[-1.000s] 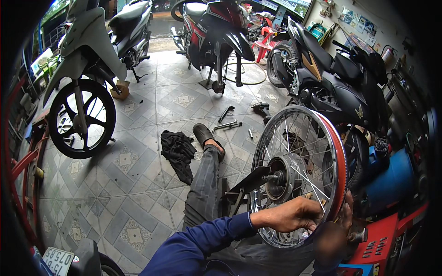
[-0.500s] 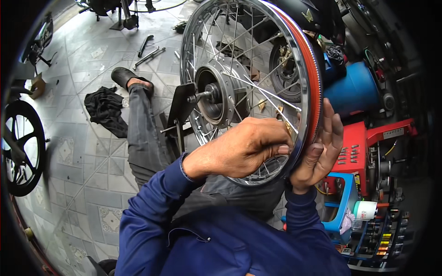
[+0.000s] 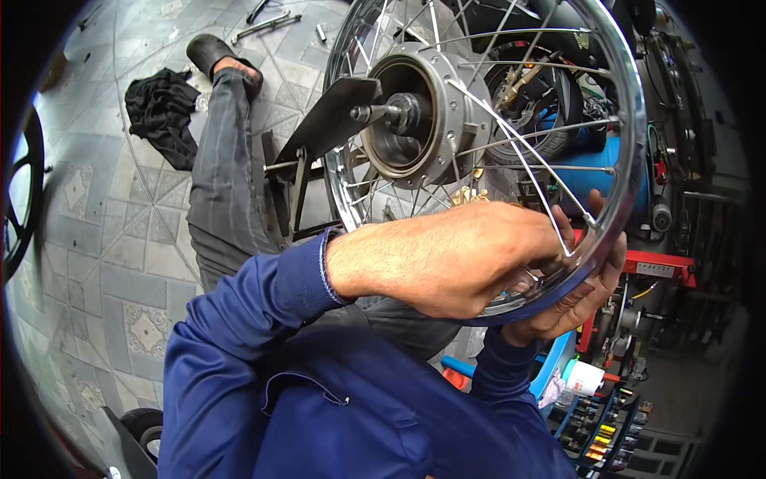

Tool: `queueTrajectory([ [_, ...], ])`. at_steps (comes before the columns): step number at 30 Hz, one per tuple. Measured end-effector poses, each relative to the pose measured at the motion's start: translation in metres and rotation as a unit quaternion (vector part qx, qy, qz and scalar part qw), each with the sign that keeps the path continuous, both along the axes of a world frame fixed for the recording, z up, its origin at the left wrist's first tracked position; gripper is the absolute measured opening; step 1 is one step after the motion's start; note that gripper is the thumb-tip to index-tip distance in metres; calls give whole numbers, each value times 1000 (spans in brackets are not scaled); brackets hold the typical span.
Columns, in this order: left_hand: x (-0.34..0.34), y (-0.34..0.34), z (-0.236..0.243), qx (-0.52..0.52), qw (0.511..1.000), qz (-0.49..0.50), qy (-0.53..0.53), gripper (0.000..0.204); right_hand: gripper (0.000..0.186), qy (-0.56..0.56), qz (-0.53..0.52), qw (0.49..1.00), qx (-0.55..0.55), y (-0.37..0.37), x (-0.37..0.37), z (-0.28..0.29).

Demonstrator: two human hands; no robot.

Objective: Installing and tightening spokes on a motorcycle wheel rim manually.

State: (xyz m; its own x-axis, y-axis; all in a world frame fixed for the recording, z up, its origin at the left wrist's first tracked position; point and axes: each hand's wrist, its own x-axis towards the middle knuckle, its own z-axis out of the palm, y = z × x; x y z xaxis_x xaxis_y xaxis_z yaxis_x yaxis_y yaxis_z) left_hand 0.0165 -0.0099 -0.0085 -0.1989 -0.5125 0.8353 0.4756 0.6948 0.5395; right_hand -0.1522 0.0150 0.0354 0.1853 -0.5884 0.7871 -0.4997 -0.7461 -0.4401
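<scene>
A chrome spoked motorcycle wheel rim (image 3: 636, 144) stands upright before me, its metal hub (image 3: 467, 120) and axle carried by a dark metal stand (image 3: 323, 120). My left hand (image 3: 455, 251) reaches across the lower spokes, closed, its fingers curled at the inner side of the rim. Whatever those fingers pinch is hidden behind the hand. Beside it, two bright spokes (image 3: 523, 148) cross and run down to the rim. My right hand (image 3: 570, 307) grips the lower right of the rim from outside, partly hidden behind it.
A black cloth (image 3: 162, 112) and tools (image 3: 267, 26) lie on the tiled floor at left. My outstretched leg (image 3: 227, 160) is beside the stand. Behind the wheel are another tyre (image 3: 550, 132) and a blue drum (image 3: 594, 172). Red equipment (image 3: 658, 267) and a parts rack (image 3: 602, 435) stand at right.
The wheel appears larger and more to the right, and its red outer band has gone from sight. My right hand, earlier flat against the outside, now curls around the lower rim.
</scene>
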Motion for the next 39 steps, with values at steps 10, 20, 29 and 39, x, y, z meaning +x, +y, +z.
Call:
queueTrajectory([
  [10,4,0,-10,-32,997,-5,-73,29,67,-63,32,995,65,3,-1,0],
  [20,-3,0,-11,-68,996,27,-47,40,59,-35,37,998,28,1,-10,-5],
  [29,-5,-4,-12,-99,992,48,-62,42,68,-140,27,984,110,4,-5,3],
  [39,-1,-2,-10,-55,996,48,-58,41,72,-32,8,998,45,-1,-13,-2],
])
